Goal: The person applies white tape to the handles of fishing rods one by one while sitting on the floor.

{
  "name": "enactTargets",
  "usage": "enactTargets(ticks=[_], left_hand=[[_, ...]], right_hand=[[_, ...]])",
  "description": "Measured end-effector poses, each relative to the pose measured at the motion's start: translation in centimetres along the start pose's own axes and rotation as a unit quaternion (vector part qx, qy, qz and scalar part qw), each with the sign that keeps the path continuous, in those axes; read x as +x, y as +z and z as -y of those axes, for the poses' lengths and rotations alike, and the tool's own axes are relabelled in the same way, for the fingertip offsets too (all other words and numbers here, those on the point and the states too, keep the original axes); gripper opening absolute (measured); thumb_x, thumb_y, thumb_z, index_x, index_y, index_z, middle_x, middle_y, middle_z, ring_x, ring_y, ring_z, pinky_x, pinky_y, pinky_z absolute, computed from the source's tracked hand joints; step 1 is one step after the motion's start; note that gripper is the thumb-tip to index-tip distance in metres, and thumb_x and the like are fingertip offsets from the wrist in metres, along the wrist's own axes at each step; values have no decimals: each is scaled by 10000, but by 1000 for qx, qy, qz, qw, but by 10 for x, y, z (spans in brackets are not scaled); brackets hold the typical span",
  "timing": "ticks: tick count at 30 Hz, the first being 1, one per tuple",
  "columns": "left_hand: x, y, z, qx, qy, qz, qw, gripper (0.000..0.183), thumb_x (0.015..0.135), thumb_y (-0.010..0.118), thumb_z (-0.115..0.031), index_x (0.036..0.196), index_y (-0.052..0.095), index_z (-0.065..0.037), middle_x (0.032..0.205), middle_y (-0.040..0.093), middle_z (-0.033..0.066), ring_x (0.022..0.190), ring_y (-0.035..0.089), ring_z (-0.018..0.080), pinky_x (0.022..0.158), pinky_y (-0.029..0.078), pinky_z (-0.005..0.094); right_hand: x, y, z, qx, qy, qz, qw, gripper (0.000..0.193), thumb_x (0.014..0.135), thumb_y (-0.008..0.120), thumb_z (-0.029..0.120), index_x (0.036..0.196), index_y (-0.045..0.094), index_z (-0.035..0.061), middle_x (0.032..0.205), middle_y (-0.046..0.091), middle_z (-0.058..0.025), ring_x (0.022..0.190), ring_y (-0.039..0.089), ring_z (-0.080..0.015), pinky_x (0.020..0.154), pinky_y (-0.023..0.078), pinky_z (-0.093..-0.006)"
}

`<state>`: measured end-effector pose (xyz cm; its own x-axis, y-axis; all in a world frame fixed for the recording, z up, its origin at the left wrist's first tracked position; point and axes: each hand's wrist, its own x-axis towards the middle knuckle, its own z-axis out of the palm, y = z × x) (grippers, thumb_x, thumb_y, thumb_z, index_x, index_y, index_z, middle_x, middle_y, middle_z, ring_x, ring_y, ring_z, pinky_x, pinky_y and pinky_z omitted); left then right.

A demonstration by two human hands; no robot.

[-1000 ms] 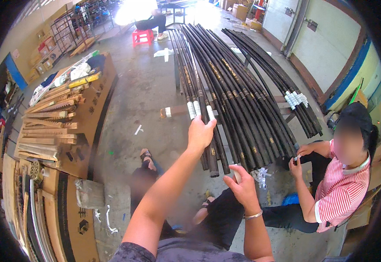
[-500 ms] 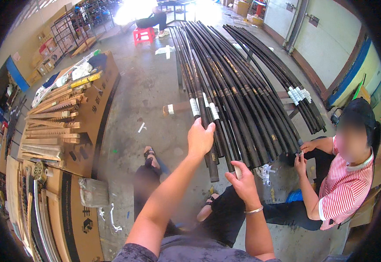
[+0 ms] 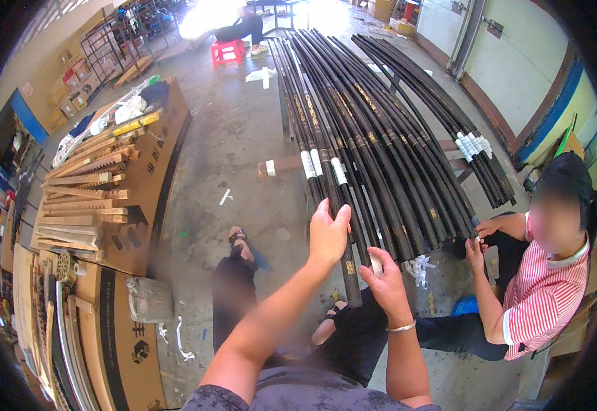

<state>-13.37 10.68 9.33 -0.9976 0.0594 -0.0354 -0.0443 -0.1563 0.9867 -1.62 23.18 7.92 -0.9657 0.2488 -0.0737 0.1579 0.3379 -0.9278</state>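
Note:
Long black poles (image 3: 408, 185) with gold markings lie side by side ahead of me, and some carry white wraps (image 3: 338, 171) near their near ends. My left hand (image 3: 329, 236) is closed round one black pole (image 3: 351, 274), whose near end sticks out toward my lap. Just right of that end, my right hand (image 3: 386, 284) is closed, with a small white piece (image 3: 376, 263) between thumb and fingers. Whether it is tape or a label I cannot tell. The fingertips of the right hand are partly hidden.
At right a seated co-worker (image 3: 545, 274) in a striped shirt handles the pole ends. Another pole bundle (image 3: 449, 123) lies beyond. Wooden strips (image 3: 86, 205) rest on a large carton (image 3: 165, 157) at left. A red stool (image 3: 228, 53) holds a person far off.
The pole in my left hand has shifted right and toward me, and the left hand moved with it. My right hand moved slightly, still holding the white piece.

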Motion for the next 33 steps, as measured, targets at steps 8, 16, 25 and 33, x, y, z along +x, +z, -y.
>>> enactTargets(ticks=[8, 16, 25, 33], left_hand=[[-46, -5, -3, -34, 18, -12, 999, 346, 898, 573, -138, 1193, 517, 33, 789, 565, 14, 645, 507, 82, 594, 427, 252], [-83, -42, 21, -48, -36, -30, 998, 324, 908, 573, -141, 1192, 522, 5, 766, 536, -16, 646, 495, 79, 603, 411, 238], [-93, -59, 49, -13, -56, -32, 998, 321, 905, 581, -148, 1171, 516, 19, 764, 530, -4, 663, 504, 81, 604, 416, 243], [-108, -93, 81, 113, -42, 5, 993, 400, 901, 594, -147, 1244, 467, 14, 884, 571, 26, 736, 554, 109, 676, 467, 267]], right_hand=[[-1, 2, 1, 12, 0, 3, 1000, 507, 812, 726, 211, 1229, 542, -11, 832, 632, -53, 740, 574, -121, 713, 476, -278], [0, 1, -10, 17, -32, 7, 999, 505, 818, 725, 216, 1232, 545, -9, 858, 636, -49, 766, 573, -117, 719, 478, -278], [-9, 1, -15, 16, -13, 0, 1000, 465, 821, 712, 207, 1220, 565, 18, 839, 610, -27, 752, 550, -109, 710, 466, -273], [-29, -4, -13, 5, -9, 13, 1000, 408, 832, 696, 158, 1213, 592, 55, 891, 578, -2, 780, 505, -78, 707, 429, -228]])
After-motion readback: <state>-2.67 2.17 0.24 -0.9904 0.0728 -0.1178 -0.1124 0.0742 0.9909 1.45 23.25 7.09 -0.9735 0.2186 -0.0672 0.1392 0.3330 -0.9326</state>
